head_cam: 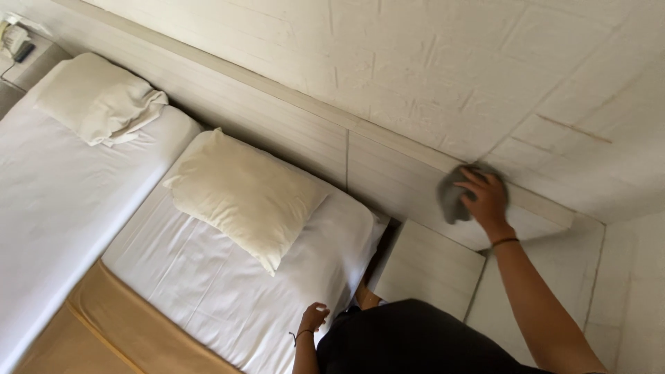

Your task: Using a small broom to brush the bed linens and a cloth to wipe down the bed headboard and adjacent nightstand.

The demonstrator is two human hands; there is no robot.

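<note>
Cloth (451,195), grey, sits on the top ledge of the wooden headboard (305,135), far end from the pillows, just above the bedside cabinet (426,266).

Rt hand (487,197) lies flat over the cloth, fingers spread and pressing it onto the headboard ledge; not pinched or bunched. Black band at the wrist.

Lt hand (313,317) rests at the mattress (228,291) edge, below the headboard, fingers loosely curled on the white sheet; holds nothing as far as can be seen.

Handling, judged: cloth looks soft, thin, very light, no stiffness; drapes and folds under the palm. Not fragile. Likely to slide easily on the smooth ledge, so grip is by downward palm pressure w/ fingers splayed across the middle. Loose edge hangs toward the cabinet side and could fold under. To lift, pinching a bunched fold near the centre would serve.

Other items: cream pillow (246,194) on the nr bed against the headboard; second pillow (97,97) further along it on the adjoining bed. Tan cover (125,332) at the foot end.
</note>
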